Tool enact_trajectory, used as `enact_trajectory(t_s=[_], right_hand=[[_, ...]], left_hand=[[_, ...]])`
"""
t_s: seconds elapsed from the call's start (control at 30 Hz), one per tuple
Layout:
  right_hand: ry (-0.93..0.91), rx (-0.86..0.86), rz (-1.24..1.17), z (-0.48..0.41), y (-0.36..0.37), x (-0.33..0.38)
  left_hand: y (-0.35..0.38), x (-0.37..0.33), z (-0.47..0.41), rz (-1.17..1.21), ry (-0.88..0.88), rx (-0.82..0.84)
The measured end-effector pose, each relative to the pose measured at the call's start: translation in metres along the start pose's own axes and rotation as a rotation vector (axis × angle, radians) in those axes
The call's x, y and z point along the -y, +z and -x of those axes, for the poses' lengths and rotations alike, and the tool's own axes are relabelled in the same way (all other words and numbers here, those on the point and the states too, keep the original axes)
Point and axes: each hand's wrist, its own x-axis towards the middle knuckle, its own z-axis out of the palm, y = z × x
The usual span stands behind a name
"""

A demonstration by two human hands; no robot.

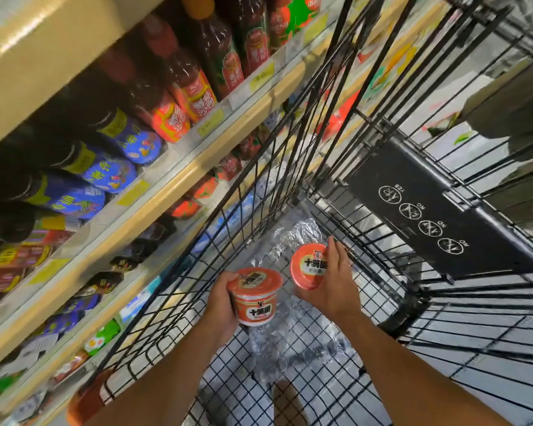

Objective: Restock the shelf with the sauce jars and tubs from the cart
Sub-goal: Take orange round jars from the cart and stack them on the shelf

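Deep inside black wire cart [260, 179], low over crumpled clear plastic wrap [293, 333]: left hand [222, 299] curled round upright red-orange round plastic tub [256, 301]; right hand [336, 282] clamped on second red-orange tub [308, 265], tilted, lid toward camera. Wooden-edged shelf [154, 195] stood left. Risks: tub could clip cart wires on lift-out, or slip from one-handed grip; wrap could snag and trail.

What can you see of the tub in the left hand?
The tub is a small round cup, plastic by its look: orange-red wall with a white band and dark characters, flat lid with an orange rim, closed. It is roughly upright, tilted slightly, held inside the cart over clear wrap. The left hand grips its side. The second tub, in the right hand, is apart from it.
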Motion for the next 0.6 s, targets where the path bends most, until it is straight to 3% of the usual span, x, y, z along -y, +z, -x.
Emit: enact_trajectory(t_s=[0.13, 0.27, 0.6], right_hand=[[-0.021, 0.025, 0.198, -0.010, -0.005, -0.007], [-0.094, 0.016, 0.245, -0.013, -0.007, -0.005], [-0.014, 0.038, -0.180, 0.033, -0.047, 0.013]], left_hand=[[-0.002, -0.001, 0.004, 0.022, 0.013, 0.014], [-0.003, -0.003, 0.010, 0.035, 0.010, 0.031], [0.010, -0.019, 0.049, 0.034, -0.016, 0.091]])
